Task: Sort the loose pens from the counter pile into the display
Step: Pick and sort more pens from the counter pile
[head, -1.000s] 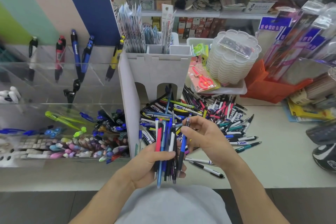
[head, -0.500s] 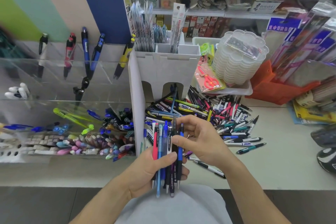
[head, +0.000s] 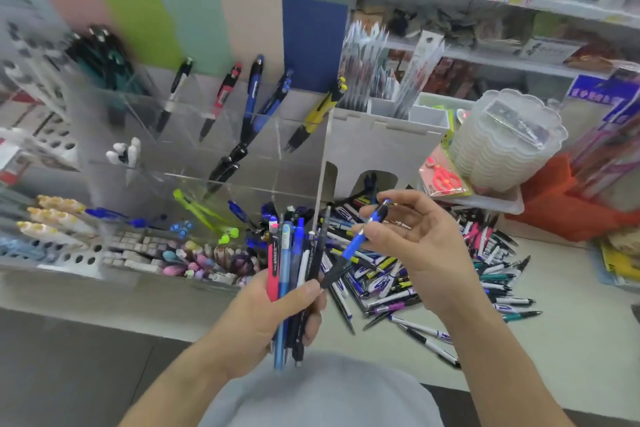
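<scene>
From the head camera, looking down over the person's own arms: the left hand (head: 277, 315) was curled around a bundle of pens (head: 294, 274), held roughly upright, with a red one on the outer left, a light blue one beside it and darker ones to the right. The right hand (head: 415, 246) was up and just beside it, pinching a single blue pen (head: 360, 239) between thumb and fingers. That pen was tilted, its dark grip end pointing down toward the bundle, with the other fingers loosely spread.

Below and beyond the right hand, the pile of loose pens (head: 433, 274) was spread across the pale counter (head: 571, 340), some pens trailing out toward the person's right forearm. A white divider panel (head: 320, 177) rose just behind the two hands, splitting the pile from the display.

Beyond the left hand stood the clear acrylic display (head: 207, 156), its image blurred. Its upper compartments each held a pen or two leaning upright: a black one, a red one, blue ones and a yellow-and-black one at the right end. A lower tier held green pens and blue pens lying down. The front tray, just past the left hand, was packed with pastel-capped and dark pens.

Behind the right hand, a white box holder (head: 384, 146) held tall packaged items. To the right of that hand, farther back, sat a stack of clear scalloped tubs (head: 502, 146) with red scissors (head: 445, 177) in a packet beside them, and an orange tray (head: 561, 204).
</scene>
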Action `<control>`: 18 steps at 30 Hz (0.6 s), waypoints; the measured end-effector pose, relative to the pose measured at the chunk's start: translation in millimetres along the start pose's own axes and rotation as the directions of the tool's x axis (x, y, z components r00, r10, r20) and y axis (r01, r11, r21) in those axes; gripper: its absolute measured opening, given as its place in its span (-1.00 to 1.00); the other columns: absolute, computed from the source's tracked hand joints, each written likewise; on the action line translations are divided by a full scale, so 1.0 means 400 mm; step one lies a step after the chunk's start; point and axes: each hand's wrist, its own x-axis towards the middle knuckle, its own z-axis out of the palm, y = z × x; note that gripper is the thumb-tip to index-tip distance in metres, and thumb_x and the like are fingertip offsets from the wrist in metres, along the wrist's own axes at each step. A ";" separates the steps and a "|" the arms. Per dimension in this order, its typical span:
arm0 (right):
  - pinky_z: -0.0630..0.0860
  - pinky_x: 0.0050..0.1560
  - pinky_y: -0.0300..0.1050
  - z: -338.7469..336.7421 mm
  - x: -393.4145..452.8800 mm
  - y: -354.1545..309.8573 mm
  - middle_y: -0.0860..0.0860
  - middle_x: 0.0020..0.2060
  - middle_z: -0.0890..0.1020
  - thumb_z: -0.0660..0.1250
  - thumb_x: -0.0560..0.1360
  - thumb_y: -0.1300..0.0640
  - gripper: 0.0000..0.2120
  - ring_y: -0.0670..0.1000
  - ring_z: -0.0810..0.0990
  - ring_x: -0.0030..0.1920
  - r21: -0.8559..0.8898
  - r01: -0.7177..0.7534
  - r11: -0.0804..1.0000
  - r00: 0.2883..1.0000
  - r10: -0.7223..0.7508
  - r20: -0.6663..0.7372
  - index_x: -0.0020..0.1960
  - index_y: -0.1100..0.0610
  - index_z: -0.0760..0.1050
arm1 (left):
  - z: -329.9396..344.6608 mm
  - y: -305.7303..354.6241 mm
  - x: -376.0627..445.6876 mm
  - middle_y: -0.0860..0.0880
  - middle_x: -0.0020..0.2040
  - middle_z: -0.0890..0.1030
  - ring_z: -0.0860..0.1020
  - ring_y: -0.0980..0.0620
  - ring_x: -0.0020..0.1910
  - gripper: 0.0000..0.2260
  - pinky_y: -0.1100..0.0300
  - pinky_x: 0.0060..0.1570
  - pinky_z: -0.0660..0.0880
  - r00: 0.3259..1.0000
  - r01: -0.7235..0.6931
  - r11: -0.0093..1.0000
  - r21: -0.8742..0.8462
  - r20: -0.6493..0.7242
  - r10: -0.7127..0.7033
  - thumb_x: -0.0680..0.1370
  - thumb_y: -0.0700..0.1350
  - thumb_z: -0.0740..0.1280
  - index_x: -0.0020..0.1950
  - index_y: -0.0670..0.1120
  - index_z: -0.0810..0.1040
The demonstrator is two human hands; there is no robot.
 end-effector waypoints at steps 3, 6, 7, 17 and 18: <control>0.67 -0.14 -0.02 0.053 0.032 -0.028 0.11 -0.15 0.71 0.47 0.44 0.36 -0.73 0.14 0.73 -0.11 -0.032 0.088 0.996 0.996 -0.088 0.000 0.09 0.19 0.55 | -0.023 0.045 -0.022 -0.23 -0.42 0.46 0.42 -0.11 -0.44 -0.73 0.12 -0.39 0.45 0.991 -0.117 0.993 0.005 -0.071 0.117 0.41 0.05 0.46 -0.26 -0.15 0.56; 0.65 -0.19 -0.05 0.116 0.055 -0.074 0.12 -0.17 0.73 0.48 0.42 0.22 -0.77 0.16 0.73 -0.21 -0.085 0.211 0.974 0.976 -0.205 0.072 0.05 0.17 0.55 | -0.055 0.086 -0.027 -0.21 -0.45 0.42 0.38 -0.10 -0.48 -0.79 0.12 -0.43 0.42 0.945 -0.235 0.970 -0.060 -0.249 0.213 0.45 -0.06 0.43 -0.29 -0.16 0.53; 0.65 -0.18 -0.04 0.139 0.062 -0.092 0.13 -0.17 0.74 0.48 0.43 0.20 -0.79 0.18 0.73 -0.21 -0.076 0.264 0.961 0.963 -0.259 0.076 0.03 0.16 0.55 | -0.066 0.101 -0.029 -0.20 -0.45 0.41 0.38 -0.09 -0.48 -0.81 0.12 -0.43 0.42 0.927 -0.270 0.958 -0.095 -0.294 0.232 0.46 -0.11 0.44 -0.29 -0.15 0.53; 0.59 -0.12 -0.24 0.309 0.281 -0.131 -0.10 -0.19 0.63 0.51 0.49 0.24 -0.83 -0.14 0.66 -0.22 -0.551 0.649 0.525 0.637 -0.770 0.016 0.02 0.08 0.57 | -0.156 0.163 -0.061 -0.12 -0.22 0.57 0.56 -0.06 -0.36 -0.77 0.09 -0.35 0.59 0.931 -0.308 0.927 -0.211 -0.266 0.249 0.54 -0.14 0.41 0.15 -0.18 0.53; 0.57 -0.14 -0.27 0.316 0.298 -0.128 -0.08 -0.20 0.63 0.50 0.48 0.23 -0.86 -0.18 0.62 -0.25 -0.626 0.616 0.478 0.649 -0.759 0.058 -0.01 0.08 0.60 | -0.161 0.162 -0.059 -0.13 -0.21 0.57 0.56 -0.07 -0.34 -0.71 0.08 -0.33 0.59 0.937 -0.307 0.926 -0.219 -0.241 0.253 0.53 -0.13 0.43 0.19 -0.20 0.50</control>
